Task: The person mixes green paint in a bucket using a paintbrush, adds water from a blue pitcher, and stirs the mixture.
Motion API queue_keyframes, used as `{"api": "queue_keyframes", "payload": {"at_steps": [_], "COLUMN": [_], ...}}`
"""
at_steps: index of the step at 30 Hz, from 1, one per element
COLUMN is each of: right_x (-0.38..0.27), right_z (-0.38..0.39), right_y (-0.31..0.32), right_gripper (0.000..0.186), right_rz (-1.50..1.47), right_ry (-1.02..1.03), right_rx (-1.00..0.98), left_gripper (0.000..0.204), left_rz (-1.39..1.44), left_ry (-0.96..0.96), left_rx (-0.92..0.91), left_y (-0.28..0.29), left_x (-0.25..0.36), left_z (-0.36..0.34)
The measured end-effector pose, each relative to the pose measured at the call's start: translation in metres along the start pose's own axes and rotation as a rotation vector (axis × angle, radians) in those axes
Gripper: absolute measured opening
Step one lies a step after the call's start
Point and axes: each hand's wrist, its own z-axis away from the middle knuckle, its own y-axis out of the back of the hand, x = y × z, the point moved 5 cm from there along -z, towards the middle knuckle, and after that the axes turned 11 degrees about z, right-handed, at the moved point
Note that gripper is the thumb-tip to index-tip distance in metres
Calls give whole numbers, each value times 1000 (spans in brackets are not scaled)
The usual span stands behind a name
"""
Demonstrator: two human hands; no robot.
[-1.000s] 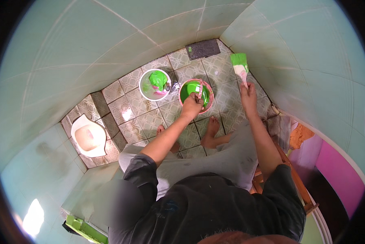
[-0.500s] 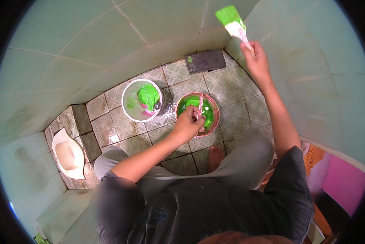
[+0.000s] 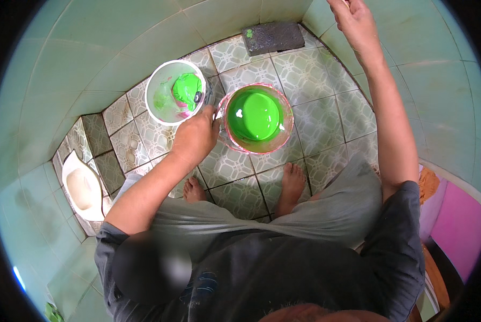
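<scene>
In the middle is a small bucket (image 3: 290, 121) with a pink-stained rim, holding bright green paint (image 3: 256, 115). My left hand (image 3: 197, 134) is closed at its left side, around the bucket's handle (image 3: 220, 115). Whether the bucket's base touches the floor I cannot tell. At the upper right, my raised right hand (image 3: 357, 24) grips a paintbrush by its handle (image 3: 346, 3). The brush's bristles lie outside the picture. Just beyond my left hand stands a white bucket (image 3: 153, 110) with a crumpled green item (image 3: 187, 88) inside.
A dark rectangular slab (image 3: 274, 38) lies against the far wall. To the left, a cream squat toilet (image 3: 82, 188) sits on a tiled step (image 3: 104, 134). Pale green tiled walls (image 3: 128, 32) enclose the patterned floor (image 3: 315, 118). My bare feet (image 3: 291, 188) are near the paint bucket.
My left hand has moved left, taking the bucket's handle from over the paint to the left side. My right hand has risen, so the brush head has left view. The whole view has shifted.
</scene>
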Motion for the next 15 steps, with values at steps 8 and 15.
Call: {"api": "queue_keyframes", "payload": {"at_steps": [8, 15], "right_x": [18, 24], "right_z": [36, 45], "right_y": [-24, -36], "right_gripper": [36, 36], "right_rz": [53, -12], "right_ry": [9, -99], "right_rx": [-124, -266], "left_gripper": [28, 26], "left_rz": [-202, -124], "left_ry": [-19, -57], "left_rx": [-303, 107], "left_y": [24, 155], "left_x": [-13, -41], "left_z": [9, -3]}}
